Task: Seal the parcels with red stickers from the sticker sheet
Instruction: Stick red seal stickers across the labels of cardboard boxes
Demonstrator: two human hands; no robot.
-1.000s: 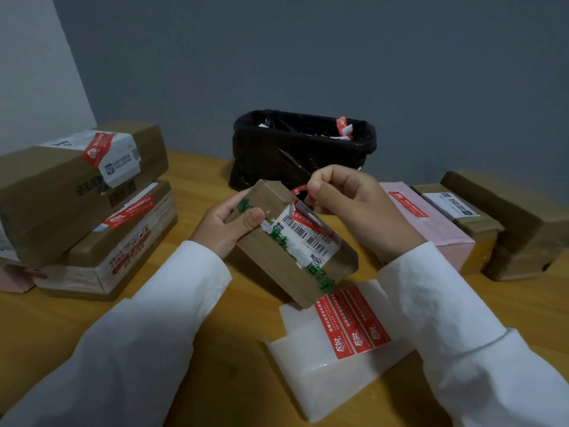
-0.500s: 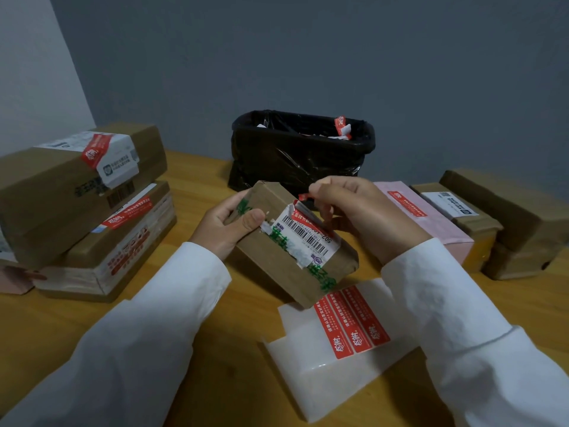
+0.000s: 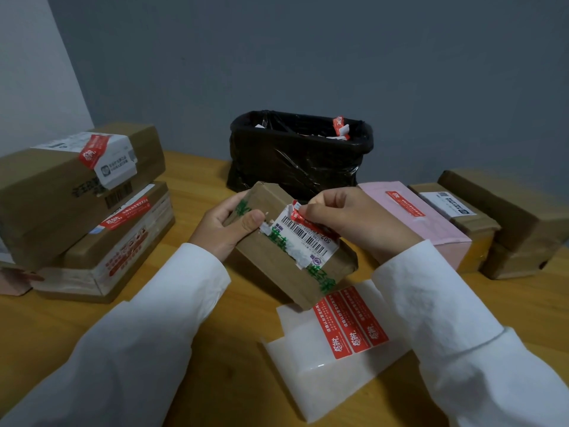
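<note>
A brown parcel (image 3: 289, 251) is being gripped at its far end by the left hand (image 3: 224, 226), tilted above the bench (image 3: 215, 349). A red sticker (image 3: 300, 212) is being pinched and pressed onto its barcode label (image 3: 303, 238) by the right hand (image 3: 348, 220). The sticker sheet (image 3: 332, 349) is lying just below.

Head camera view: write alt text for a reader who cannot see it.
A left hand holds a small brown parcel above a wooden table while the right hand presses a red sticker onto its label. A sticker sheet lies below; other parcels flank a black bin.
</note>
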